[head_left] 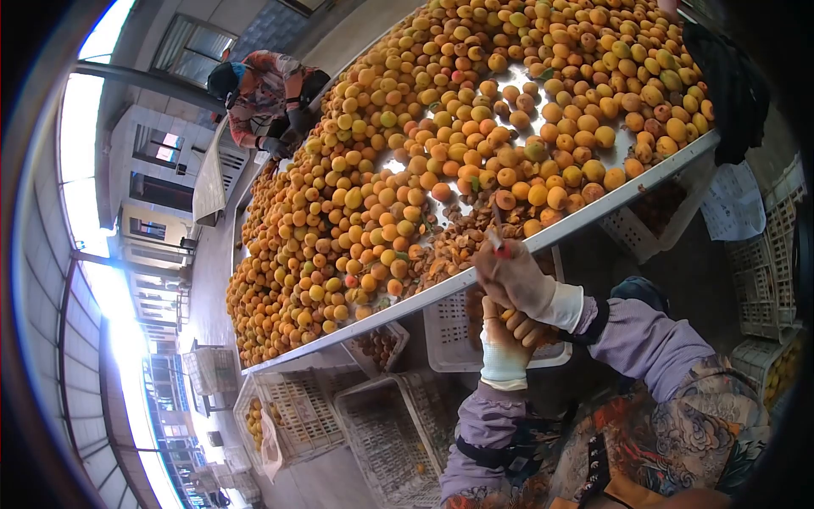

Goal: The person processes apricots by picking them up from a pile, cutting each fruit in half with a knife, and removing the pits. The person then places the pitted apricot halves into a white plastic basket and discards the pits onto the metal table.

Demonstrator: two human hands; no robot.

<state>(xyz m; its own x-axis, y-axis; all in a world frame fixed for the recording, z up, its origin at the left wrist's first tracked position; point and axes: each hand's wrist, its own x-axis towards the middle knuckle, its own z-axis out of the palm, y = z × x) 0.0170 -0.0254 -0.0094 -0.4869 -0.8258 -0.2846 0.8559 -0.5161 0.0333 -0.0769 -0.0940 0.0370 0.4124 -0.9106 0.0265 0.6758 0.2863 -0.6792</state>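
Observation:
Both of my hands, in soiled light gloves, are close together at the near edge of a metal table (407,306) heaped with orange and yellow fruit (356,199). My right hand (515,276) is closed on a thin tool with a red part (500,248), which points up toward the table. Just below it, my left hand (506,332) has its fingers curled; an orange fruit shows in part between the hands. Brown fruit pieces (454,246) lie on the table just beyond my hands.
White crates (441,339) stand below the table edge, with more crates (394,433) at the lower left and right (763,263). Another person (267,102) leans over the table's far side. Dark cloth (733,93) hangs at the right corner.

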